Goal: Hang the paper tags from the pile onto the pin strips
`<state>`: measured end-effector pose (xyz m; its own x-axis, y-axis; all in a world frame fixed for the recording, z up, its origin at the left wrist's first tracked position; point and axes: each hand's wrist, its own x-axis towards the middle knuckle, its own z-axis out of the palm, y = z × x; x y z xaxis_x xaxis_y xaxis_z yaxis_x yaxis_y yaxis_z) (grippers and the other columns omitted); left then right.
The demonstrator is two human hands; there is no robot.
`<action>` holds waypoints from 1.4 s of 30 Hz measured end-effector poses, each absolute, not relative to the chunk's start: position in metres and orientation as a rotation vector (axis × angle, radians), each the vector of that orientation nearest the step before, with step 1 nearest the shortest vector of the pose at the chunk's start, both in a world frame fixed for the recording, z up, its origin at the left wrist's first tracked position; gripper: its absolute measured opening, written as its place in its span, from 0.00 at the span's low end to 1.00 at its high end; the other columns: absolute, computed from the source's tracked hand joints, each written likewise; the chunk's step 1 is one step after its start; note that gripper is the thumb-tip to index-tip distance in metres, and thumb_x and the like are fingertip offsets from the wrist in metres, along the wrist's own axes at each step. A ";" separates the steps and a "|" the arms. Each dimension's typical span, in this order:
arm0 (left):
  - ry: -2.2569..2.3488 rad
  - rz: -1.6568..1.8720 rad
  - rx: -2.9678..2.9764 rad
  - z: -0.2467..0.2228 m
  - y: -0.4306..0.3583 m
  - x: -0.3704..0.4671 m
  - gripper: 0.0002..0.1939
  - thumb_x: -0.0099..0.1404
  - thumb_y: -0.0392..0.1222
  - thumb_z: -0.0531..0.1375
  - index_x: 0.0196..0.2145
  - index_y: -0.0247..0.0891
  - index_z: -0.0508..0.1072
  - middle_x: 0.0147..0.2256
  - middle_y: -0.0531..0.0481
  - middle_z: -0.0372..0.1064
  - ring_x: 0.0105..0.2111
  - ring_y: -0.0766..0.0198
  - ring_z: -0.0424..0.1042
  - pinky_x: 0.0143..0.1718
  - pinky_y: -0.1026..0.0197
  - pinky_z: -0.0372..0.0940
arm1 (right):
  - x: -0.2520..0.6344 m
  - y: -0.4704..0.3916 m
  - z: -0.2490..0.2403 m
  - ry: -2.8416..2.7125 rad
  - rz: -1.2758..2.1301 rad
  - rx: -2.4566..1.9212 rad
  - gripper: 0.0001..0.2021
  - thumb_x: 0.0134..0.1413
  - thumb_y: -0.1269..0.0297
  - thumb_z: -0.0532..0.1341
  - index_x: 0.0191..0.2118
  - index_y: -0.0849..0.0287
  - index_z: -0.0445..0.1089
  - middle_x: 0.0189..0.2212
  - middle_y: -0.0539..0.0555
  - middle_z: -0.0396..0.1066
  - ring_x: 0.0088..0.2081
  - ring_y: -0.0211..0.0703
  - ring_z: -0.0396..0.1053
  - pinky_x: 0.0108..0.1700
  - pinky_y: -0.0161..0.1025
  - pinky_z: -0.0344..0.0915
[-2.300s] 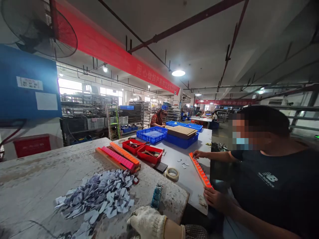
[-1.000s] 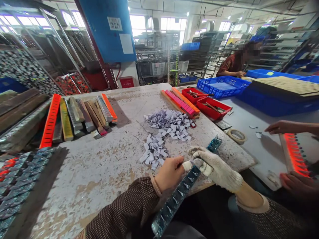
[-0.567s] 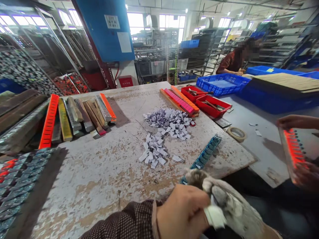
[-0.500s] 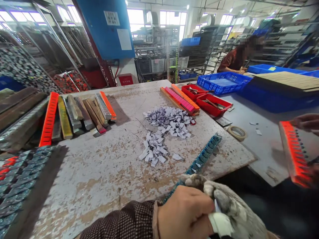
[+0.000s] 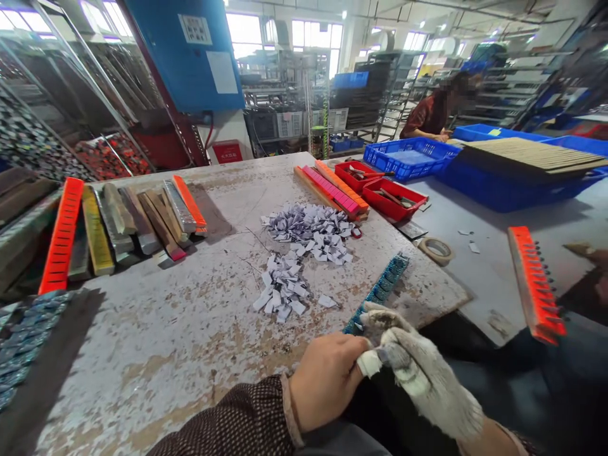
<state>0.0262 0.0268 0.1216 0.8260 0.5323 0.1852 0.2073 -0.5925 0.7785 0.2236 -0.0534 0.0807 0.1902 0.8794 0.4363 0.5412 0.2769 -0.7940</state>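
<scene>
1. The bare left hand [image 5: 327,380] is sitting at the near edge of the worktop [image 5: 190,342], fingers curled together, its taped thumb pressing against the right hand's glove.
2. The gloved right hand [image 5: 418,373] is meeting it at 3 o'clock, fingers bent – I cannot tell whether they are gripping anything.
3. The blue strip [image 5: 377,292] is lying flat on the worktop, running from the glove's fingertips toward 1 o'clock.
4. A pile of paper scraps [image 5: 294,253] is lying at 11 o'clock of the hands – well apart from them.
5. At 3 o'clock another person's hand [image 5: 593,256] is holding an orange strip [image 5: 534,282].
</scene>
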 end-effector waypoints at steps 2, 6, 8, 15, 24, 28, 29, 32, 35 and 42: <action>0.679 0.450 2.309 0.116 0.041 0.025 0.16 0.75 0.53 0.54 0.33 0.41 0.67 0.32 0.50 0.72 0.32 0.60 0.69 0.34 0.61 0.61 | 0.251 -0.042 0.082 -1.528 0.287 -1.477 0.09 0.69 0.63 0.55 0.44 0.52 0.74 0.54 0.59 0.74 0.41 0.48 0.78 0.39 0.45 0.80; 1.022 0.258 2.563 0.103 0.078 0.023 0.07 0.73 0.43 0.57 0.45 0.39 0.71 0.44 0.45 0.75 0.43 0.54 0.73 0.44 0.56 0.67 | 0.294 -0.015 0.078 -1.692 0.061 -1.579 0.05 0.65 0.66 0.59 0.37 0.53 0.71 0.51 0.59 0.75 0.55 0.55 0.72 0.56 0.57 0.73; 1.048 0.155 2.686 0.095 0.096 0.025 0.10 0.73 0.37 0.56 0.51 0.37 0.71 0.50 0.42 0.73 0.50 0.52 0.71 0.51 0.54 0.67 | 0.300 -0.006 0.071 -1.860 -0.070 -1.597 0.05 0.63 0.68 0.60 0.34 0.54 0.69 0.50 0.59 0.75 0.60 0.57 0.68 0.61 0.60 0.68; 0.924 0.011 2.746 0.075 0.127 0.044 0.10 0.68 0.31 0.57 0.47 0.36 0.72 0.50 0.39 0.72 0.53 0.47 0.68 0.55 0.47 0.64 | 0.286 0.004 0.059 -2.178 -0.378 -1.589 0.06 0.64 0.72 0.57 0.36 0.60 0.70 0.49 0.65 0.73 0.57 0.59 0.69 0.57 0.56 0.71; 0.911 0.108 2.536 0.073 0.129 0.046 0.09 0.63 0.28 0.57 0.40 0.37 0.69 0.41 0.41 0.73 0.45 0.49 0.72 0.50 0.49 0.64 | 0.287 0.019 0.067 -2.399 -0.263 -1.621 0.10 0.51 0.77 0.58 0.38 0.63 0.75 0.47 0.66 0.75 0.56 0.63 0.70 0.59 0.60 0.67; 0.934 0.249 2.339 0.078 0.122 0.042 0.07 0.62 0.29 0.58 0.34 0.40 0.66 0.33 0.50 0.72 0.35 0.59 0.72 0.37 0.60 0.64 | 0.279 0.015 0.064 -2.289 -0.268 -1.570 0.07 0.60 0.72 0.58 0.35 0.59 0.73 0.46 0.63 0.75 0.53 0.57 0.72 0.58 0.56 0.67; 0.932 0.285 2.294 0.081 0.119 0.041 0.07 0.62 0.30 0.58 0.33 0.40 0.65 0.31 0.52 0.71 0.32 0.62 0.71 0.34 0.62 0.63 | 0.276 0.013 0.063 -2.269 -0.260 -1.553 0.07 0.62 0.70 0.58 0.34 0.58 0.73 0.46 0.62 0.75 0.52 0.56 0.72 0.58 0.56 0.67; 0.928 0.382 2.206 0.093 0.109 0.039 0.07 0.61 0.30 0.57 0.31 0.41 0.63 0.27 0.56 0.68 0.27 0.66 0.67 0.29 0.65 0.59 | 0.263 0.007 0.065 -2.198 -0.190 -1.531 0.07 0.64 0.64 0.59 0.34 0.57 0.71 0.48 0.62 0.75 0.55 0.57 0.71 0.58 0.56 0.69; 0.922 0.485 2.192 0.101 0.094 0.039 0.08 0.59 0.30 0.58 0.31 0.41 0.63 0.29 0.55 0.67 0.28 0.66 0.66 0.31 0.64 0.60 | 0.248 0.003 0.072 -1.985 -0.091 -1.546 0.08 0.65 0.59 0.60 0.36 0.56 0.70 0.53 0.64 0.72 0.60 0.60 0.67 0.58 0.57 0.70; 0.752 0.781 2.259 0.120 0.075 0.035 0.06 0.68 0.38 0.60 0.42 0.40 0.66 0.41 0.47 0.70 0.38 0.60 0.70 0.41 0.59 0.65 | 0.224 0.008 0.094 -1.434 0.317 -1.493 0.11 0.69 0.55 0.56 0.41 0.54 0.72 0.50 0.59 0.76 0.52 0.50 0.75 0.55 0.47 0.75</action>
<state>0.0349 0.0747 0.1205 0.6623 0.6732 0.3289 0.3029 -0.6421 0.7042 0.2242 0.0081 0.0941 0.2622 0.8633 0.4312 0.6010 0.2035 -0.7729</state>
